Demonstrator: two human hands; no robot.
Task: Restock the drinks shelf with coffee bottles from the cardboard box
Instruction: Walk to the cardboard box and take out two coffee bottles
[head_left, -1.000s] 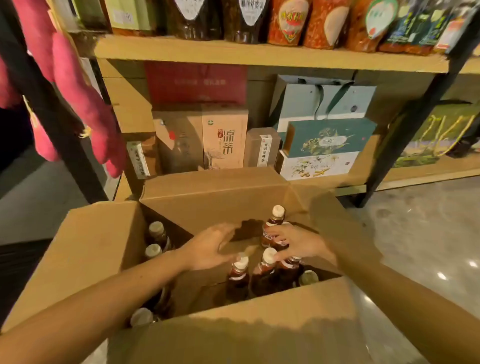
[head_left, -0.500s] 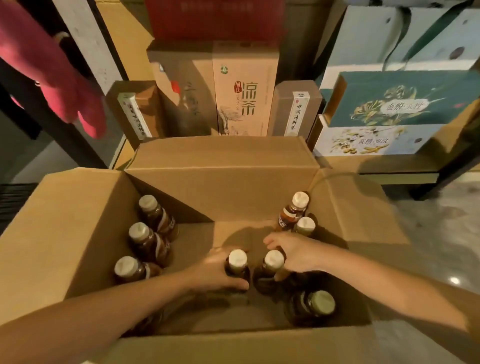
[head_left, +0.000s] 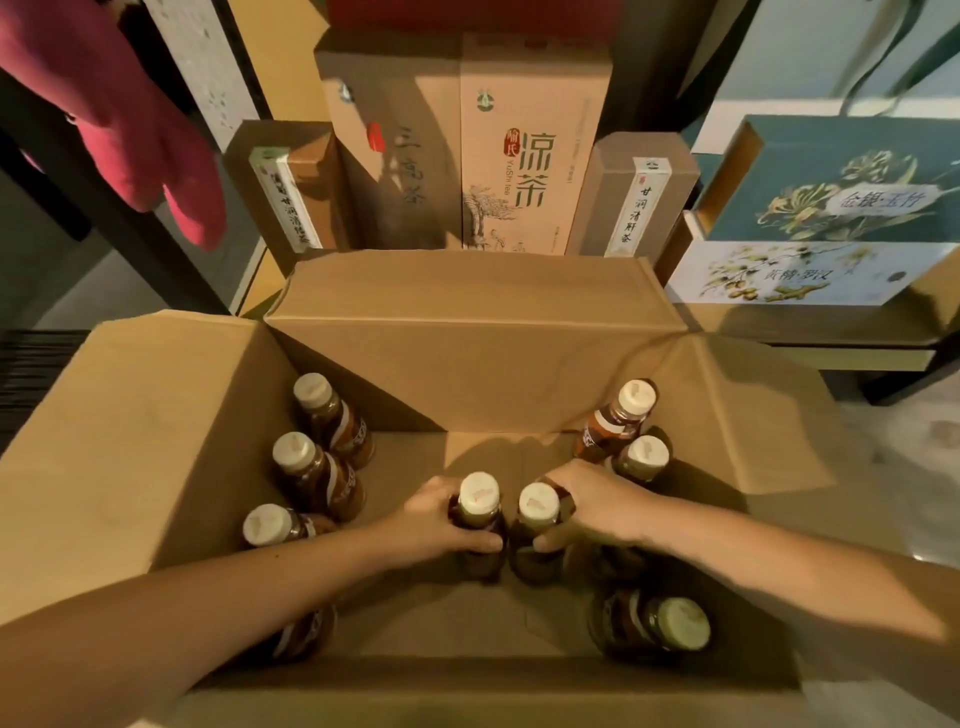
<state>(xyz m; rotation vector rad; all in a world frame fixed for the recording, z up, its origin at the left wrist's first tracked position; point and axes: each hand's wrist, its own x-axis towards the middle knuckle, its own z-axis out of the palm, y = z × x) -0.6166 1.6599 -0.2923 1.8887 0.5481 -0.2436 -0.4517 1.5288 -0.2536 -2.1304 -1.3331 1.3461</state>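
An open cardboard box (head_left: 478, 338) stands in front of me with several brown coffee bottles with cream caps inside. My left hand (head_left: 431, 519) grips one bottle (head_left: 479, 506) in the middle of the box. Right beside it, my right hand (head_left: 597, 504) grips a second bottle (head_left: 537, 514). Three bottles (head_left: 317, 478) stand along the left wall, two bottles (head_left: 623, 421) at the far right, and one bottle (head_left: 670, 623) at the near right. Another is partly hidden under my left forearm.
Behind the box a low wooden shelf (head_left: 831, 332) carries tall tea cartons (head_left: 530, 145) and teal gift boxes (head_left: 831, 182). A pink cloth (head_left: 130, 130) hangs at the upper left by a black post. Grey floor (head_left: 909, 441) shows at the right.
The view has tilted down and closer to the box. Both hands went from reaching among the bottles to each gripping a middle bottle below its cap.
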